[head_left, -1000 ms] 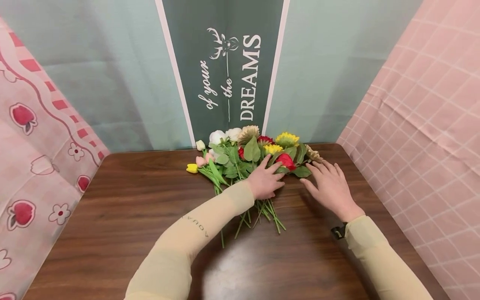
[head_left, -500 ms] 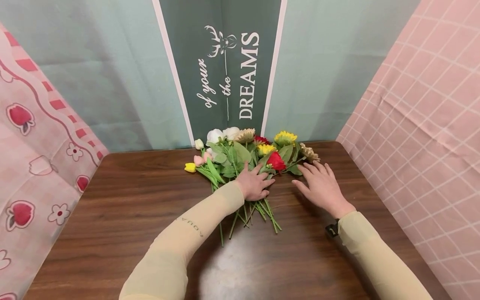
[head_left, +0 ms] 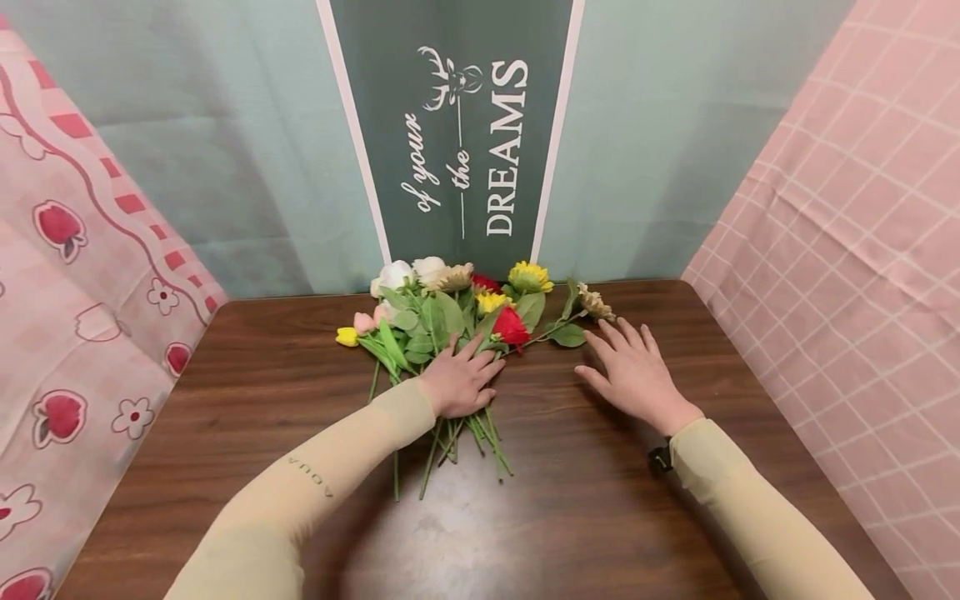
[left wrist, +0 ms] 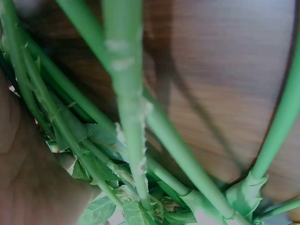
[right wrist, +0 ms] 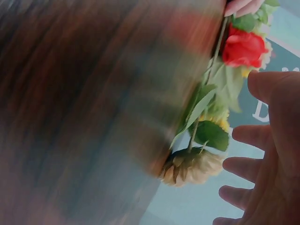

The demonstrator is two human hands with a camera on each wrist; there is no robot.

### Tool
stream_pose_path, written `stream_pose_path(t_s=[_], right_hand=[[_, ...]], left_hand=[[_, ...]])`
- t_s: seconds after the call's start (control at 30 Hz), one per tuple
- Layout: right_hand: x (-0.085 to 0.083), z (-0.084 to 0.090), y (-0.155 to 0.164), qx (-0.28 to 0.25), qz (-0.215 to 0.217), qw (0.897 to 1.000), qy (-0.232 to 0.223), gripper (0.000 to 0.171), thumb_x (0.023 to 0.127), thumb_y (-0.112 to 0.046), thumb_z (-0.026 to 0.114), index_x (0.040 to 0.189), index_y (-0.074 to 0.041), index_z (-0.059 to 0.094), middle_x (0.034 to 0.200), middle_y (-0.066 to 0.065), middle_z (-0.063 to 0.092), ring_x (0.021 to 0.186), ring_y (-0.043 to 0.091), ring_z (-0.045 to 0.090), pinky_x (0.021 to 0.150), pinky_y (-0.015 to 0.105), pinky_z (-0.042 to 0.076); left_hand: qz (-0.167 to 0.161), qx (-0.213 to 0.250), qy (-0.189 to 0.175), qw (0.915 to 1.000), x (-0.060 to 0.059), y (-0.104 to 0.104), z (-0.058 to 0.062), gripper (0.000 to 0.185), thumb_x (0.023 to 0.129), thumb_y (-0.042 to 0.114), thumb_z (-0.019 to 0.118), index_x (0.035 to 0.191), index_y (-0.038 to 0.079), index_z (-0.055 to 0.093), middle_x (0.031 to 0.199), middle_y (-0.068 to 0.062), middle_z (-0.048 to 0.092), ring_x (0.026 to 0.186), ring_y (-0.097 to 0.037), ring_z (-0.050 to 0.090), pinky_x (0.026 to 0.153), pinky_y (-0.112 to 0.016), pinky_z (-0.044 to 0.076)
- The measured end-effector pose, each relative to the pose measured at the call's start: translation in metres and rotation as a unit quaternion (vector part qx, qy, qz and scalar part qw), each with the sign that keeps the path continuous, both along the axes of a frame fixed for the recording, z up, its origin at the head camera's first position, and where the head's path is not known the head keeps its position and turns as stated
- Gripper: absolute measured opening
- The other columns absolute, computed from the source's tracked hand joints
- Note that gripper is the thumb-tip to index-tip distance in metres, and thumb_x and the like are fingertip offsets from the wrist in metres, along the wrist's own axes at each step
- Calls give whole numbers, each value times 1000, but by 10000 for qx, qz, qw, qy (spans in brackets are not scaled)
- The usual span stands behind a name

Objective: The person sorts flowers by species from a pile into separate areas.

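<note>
My left hand (head_left: 460, 381) lies over the stems of a loose bunch of flowers, fingers spread across leaves and stems. Just beyond its fingertips is a red rose (head_left: 512, 328). Yellow flowers (head_left: 530, 277), white blooms (head_left: 395, 275), tulips (head_left: 364, 323) and a beige flower (head_left: 453, 277) make up the bunch. Green stems (left wrist: 131, 117) cross close to the camera in the left wrist view. My right hand (head_left: 636, 371) is spread out, holding nothing, nearest to another beige flower (head_left: 594, 302) that lies at the right, apart from the other blooms. Some stems are hidden beneath the left hand.
The flowers lie near the back edge of a dark wooden table (head_left: 600, 517). Behind it hangs a green curtain (head_left: 637, 167) with white lettering. Pink cloths (head_left: 840, 275) stand at both sides.
My left hand has moved left, and most of the bunch has shifted left with it. The right-hand beige flower now lies farther from the other blooms. My right hand has moved slightly left.
</note>
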State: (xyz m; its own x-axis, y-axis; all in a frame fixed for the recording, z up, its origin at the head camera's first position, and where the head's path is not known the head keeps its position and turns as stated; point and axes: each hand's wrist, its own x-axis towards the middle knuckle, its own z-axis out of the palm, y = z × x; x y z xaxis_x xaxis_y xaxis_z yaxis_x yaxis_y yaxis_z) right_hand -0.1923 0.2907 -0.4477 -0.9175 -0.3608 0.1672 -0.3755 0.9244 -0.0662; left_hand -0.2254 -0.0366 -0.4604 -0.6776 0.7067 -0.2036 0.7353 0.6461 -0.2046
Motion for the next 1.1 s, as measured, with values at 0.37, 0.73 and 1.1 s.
stream_pose_path(t_s=[0.37, 0.73, 1.1], right_hand=[[-1, -4, -56, 236, 542, 9982, -56, 72, 100, -59, 55, 156, -15, 45, 160, 18, 37, 150, 45, 23, 118, 68, 11], [-5, -4, -121, 369, 877, 9949, -344, 71, 102, -61, 50, 159, -21, 40, 163, 14, 34, 153, 40, 19, 122, 62, 4], [-7, -10, -150, 521, 958, 9933, -386, 71, 101, -63, 50, 159, -22, 41, 163, 13, 35, 153, 39, 20, 122, 62, 6]], left_hand=[[-311, 840, 1, 9960, 9, -125, -2, 59, 101, 32, 46, 156, 11, 42, 157, -10, 44, 153, -39, 20, 119, -65, 18], [-11, 1199, 165, 9926, 5, -209, 0, 58, 98, 26, 53, 151, 4, 47, 151, -17, 50, 150, -42, 26, 118, -65, 21], [594, 1122, 277, 9915, -4, -247, 7, 54, 101, 30, 57, 149, 6, 52, 150, -17, 50, 149, -42, 27, 118, -67, 19]])
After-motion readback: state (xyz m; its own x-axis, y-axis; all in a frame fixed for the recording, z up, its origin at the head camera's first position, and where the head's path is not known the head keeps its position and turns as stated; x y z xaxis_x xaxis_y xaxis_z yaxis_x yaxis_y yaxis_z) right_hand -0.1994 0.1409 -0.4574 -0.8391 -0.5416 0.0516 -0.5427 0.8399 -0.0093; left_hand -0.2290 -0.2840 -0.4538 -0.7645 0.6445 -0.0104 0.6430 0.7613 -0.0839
